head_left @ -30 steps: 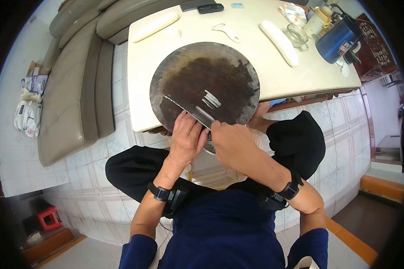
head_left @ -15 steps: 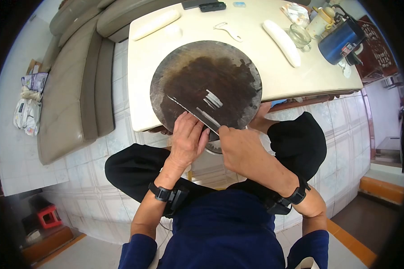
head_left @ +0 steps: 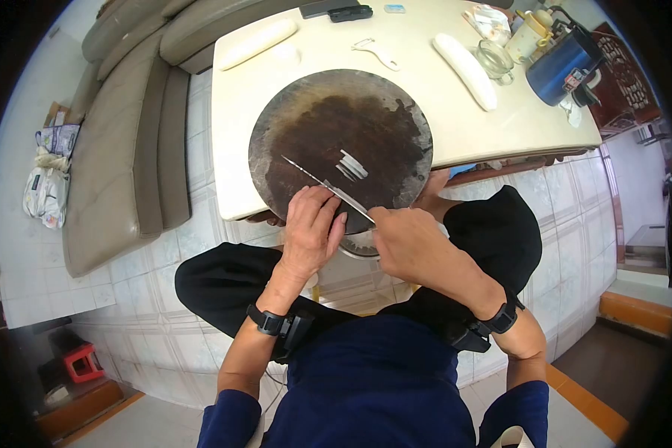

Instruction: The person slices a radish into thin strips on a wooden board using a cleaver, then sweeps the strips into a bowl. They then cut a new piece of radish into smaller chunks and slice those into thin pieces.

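A cream tabletop (head_left: 276, 119) carries a round dark cutting board (head_left: 341, 142) at its near edge. On the far left lies a white radish (head_left: 256, 43); another radish (head_left: 464, 70) lies far right. Between them sits a peeler (head_left: 376, 52). A glass jar (head_left: 495, 58) and blue kettle (head_left: 560, 66) stand at far right.

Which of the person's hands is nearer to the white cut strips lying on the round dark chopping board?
Left. The left hand rests just below the white cut strips; the right hand, gripping the knife, sits farther off, lower right.
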Demonstrator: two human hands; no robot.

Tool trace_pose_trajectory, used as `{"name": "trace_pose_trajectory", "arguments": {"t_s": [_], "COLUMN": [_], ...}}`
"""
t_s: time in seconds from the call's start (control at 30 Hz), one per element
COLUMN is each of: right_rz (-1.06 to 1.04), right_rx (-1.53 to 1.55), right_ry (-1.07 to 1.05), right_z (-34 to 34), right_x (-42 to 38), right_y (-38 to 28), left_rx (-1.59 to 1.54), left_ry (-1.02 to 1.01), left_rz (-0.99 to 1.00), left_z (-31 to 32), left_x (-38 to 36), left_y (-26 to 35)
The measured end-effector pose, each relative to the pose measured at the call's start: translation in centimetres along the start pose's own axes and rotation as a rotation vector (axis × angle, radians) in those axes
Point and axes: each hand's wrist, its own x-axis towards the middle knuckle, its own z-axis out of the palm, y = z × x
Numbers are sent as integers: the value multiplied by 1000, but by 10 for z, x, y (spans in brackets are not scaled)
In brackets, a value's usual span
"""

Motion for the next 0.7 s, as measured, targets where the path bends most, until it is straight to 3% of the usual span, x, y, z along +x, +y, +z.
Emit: {"name": "trace_pose_trajectory", "arguments": {"t_s": [0.4, 0.47, 0.5, 0.57, 0.63, 0.7], "right_rz": [-15, -115, -125, 113, 209, 186], "right_rx": [56, 166, 166, 654, 827, 1025], "right_ry": [109, 312, 314, 21, -41, -76], "right_z": [20, 22, 12, -19, -34, -38], "right_x": [26, 29, 29, 27, 23, 21], "right_y": [11, 31, 34, 32, 32, 38], "left_rx": [-36, -263, -256, -632, -811, -1270], "left_ry": [19, 80, 87, 238, 251, 202], "left_rz": [-12, -272, -270, -677, -758, -925], "left_z": [-3, -7, -8, -9, -9, -10], "left_x": [1, 2, 4, 13, 27, 41], "left_y": [0, 1, 1, 0, 3, 7]}}
